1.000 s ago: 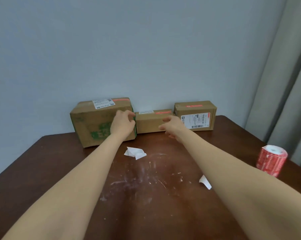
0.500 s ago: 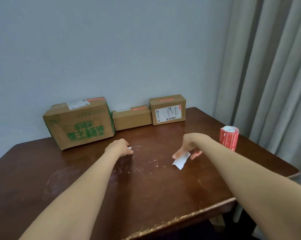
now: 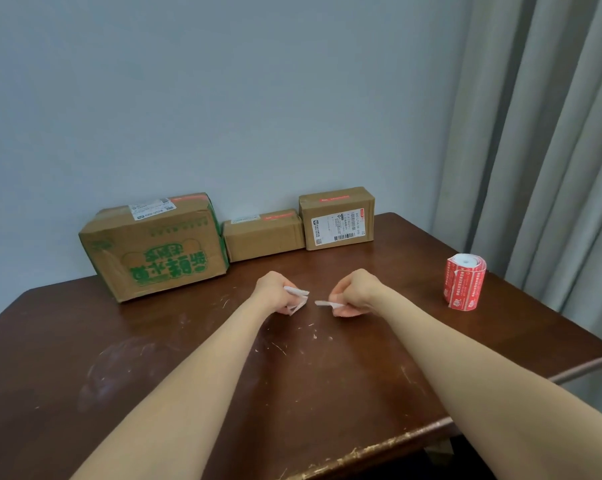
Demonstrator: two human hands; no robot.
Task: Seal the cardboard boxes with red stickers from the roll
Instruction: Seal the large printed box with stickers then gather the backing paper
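Cardboard brown on the left box, with green characters and green edging on the front; white with black print on the left label, red on the left sticker. Brown on the middle box, white on the middle label, red on the middle sticker. Brown on the right box, white with black barcodes and a red tab on the shipping label, red on the right sticker. Bright red with white print on the sticker roll, white at the core. White on the left paper scrap and the right paper scrap. Dark reddish brown on the table, with pale scratches and a worn light edge. Pale blue-grey on the wall, beige-grey on the curtain.
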